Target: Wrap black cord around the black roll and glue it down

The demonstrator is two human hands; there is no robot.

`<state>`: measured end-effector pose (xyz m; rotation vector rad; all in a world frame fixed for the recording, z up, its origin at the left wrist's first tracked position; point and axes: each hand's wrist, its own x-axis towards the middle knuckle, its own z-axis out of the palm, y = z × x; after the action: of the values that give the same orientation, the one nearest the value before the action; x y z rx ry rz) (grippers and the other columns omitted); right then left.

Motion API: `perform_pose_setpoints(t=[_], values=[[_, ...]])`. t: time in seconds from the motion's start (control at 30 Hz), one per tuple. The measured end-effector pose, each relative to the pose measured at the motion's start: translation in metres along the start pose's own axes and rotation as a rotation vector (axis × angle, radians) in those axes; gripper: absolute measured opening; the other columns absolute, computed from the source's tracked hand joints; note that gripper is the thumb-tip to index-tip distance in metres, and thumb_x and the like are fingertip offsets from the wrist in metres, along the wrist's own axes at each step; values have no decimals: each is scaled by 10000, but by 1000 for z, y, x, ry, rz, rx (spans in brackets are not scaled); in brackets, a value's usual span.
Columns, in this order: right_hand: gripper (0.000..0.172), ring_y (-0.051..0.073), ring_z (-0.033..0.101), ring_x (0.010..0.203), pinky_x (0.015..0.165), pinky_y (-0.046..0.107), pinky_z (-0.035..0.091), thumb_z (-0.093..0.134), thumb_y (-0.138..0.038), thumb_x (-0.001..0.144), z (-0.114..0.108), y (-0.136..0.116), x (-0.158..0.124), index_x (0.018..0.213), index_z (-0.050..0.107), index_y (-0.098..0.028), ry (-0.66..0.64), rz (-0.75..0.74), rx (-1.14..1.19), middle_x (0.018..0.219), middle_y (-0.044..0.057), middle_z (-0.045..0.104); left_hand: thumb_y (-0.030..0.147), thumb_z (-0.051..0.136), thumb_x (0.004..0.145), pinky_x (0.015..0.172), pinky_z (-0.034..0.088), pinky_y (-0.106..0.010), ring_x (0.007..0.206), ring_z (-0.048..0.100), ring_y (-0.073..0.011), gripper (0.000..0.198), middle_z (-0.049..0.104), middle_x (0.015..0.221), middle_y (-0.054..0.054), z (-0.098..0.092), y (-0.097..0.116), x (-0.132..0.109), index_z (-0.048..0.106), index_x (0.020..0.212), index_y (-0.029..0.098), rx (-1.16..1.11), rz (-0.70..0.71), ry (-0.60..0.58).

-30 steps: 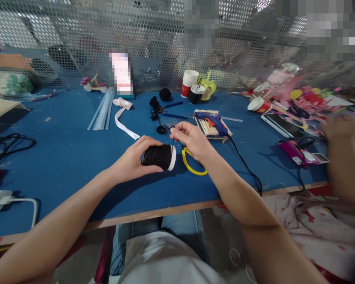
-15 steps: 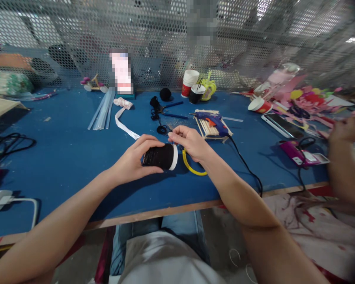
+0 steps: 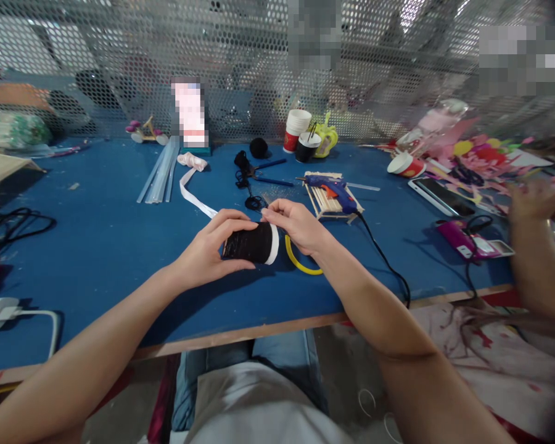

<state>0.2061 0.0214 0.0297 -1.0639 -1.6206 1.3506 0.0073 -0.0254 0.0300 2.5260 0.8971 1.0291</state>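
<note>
My left hand [image 3: 217,246] is closed round a paper cup [image 3: 252,245] wrapped in black yarn, which lies on its side above the table. The cup's white rim [image 3: 274,244] faces right. Beside that rim my right hand [image 3: 298,225] pinches a strand of black yarn, thumb and forefinger together; the strand itself is mostly hidden. Loose black yarn [image 3: 255,203] trails on the table just beyond the fingers. Under my right wrist lies a yellow ring [image 3: 300,265], partly covered.
A blue glue gun [image 3: 333,190] rests on a small wooden-stick rack [image 3: 321,206], its cable running to the front edge. Pliers [image 3: 272,172], glue sticks [image 3: 160,176], white ribbon [image 3: 194,197] and stacked cups [image 3: 297,126] stand farther back. Another person's hand [image 3: 531,200] is at the right.
My right hand has shifted very slightly left, closer to the cup's rim. The cup has tilted a little. At the right, the other person's hand has moved.
</note>
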Motion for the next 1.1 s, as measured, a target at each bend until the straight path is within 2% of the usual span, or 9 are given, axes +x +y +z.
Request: perform_pose_setpoints(t=[0.37, 0.63, 1.1], values=[[290, 87, 446, 609, 573, 238, 358, 599, -449, 719, 1, 0, -1, 700, 528, -169, 7, -7, 27, 685, -9, 529, 360, 671, 708, 923, 426, -411, 1079, 486, -231, 519, 490, 1135, -119, 0, 1, -1, 467, 1153, 189, 26, 22, 23], [349, 63, 322, 480, 466, 228, 254, 608, -512, 695, 0, 4, 0, 692, 505, -178, 23, 3, -24, 543, -60, 397, 350, 672, 709, 917, 431, -409, 1074, 492, -228, 508, 493, 1133, -120, 0, 3, 0, 472, 1147, 188, 37, 28, 40], [334, 65, 356, 487, 466, 222, 272, 625, -487, 680, 1, 5, 2, 667, 503, -176, 28, 27, 3, 551, -51, 431, 357, 662, 718, 918, 429, -421, 1085, 486, -233, 502, 490, 1147, -114, 1, 1, -1, 467, 1156, 205, 34, 19, 31]])
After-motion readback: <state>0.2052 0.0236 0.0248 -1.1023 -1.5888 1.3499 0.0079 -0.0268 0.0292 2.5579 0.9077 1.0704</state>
